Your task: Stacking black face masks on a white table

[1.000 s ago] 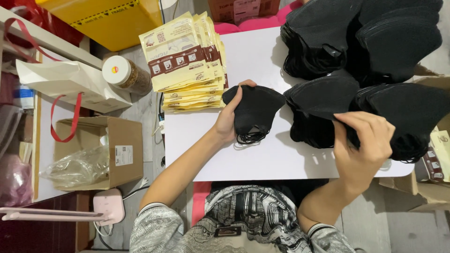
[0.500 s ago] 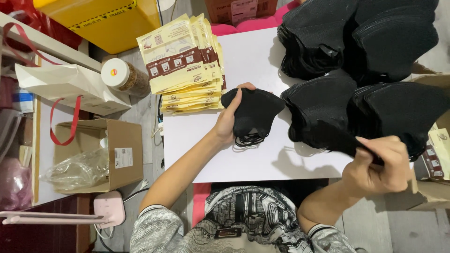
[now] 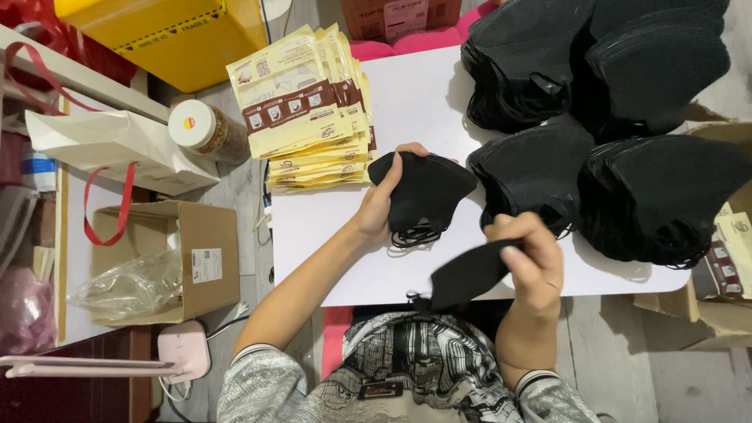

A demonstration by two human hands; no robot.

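The right hand (image 3: pixel 531 262) is clenched on a single black mask (image 3: pixel 468 276), pinching its upper edge between thumb and fingers. The mask hangs folded from the hand, over the near edge of the white bench (image 3: pixel 407 102), with an ear loop dangling at its lower left end. The left hand (image 3: pixel 381 202) grips a small stack of masks (image 3: pixel 427 192) lying on the bench, thumb on top and fingers curled round the left side; black loops spill out beneath the stack. The two hands are near each other but apart.

Just right of the stack sit four large heaps of black masks (image 3: pixel 627 102), two at the back and two at the front, covering the right half of the bench and reaching past its edge. Left of the stack, at the back left corner of the bench, a fanned pile of yellow and brown packets (image 3: pixel 305 102) lies just beside the left hand.

Off the bench to the left are a jar (image 3: pixel 205 129) with a white lid, a white paper bag (image 3: pixel 117 145) with red handles, an open cardboard box (image 3: pixel 192 254) holding clear plastic, and a yellow crate (image 3: pixel 164 35). A pink device (image 3: pixel 184 348) lies on the floor below the box.
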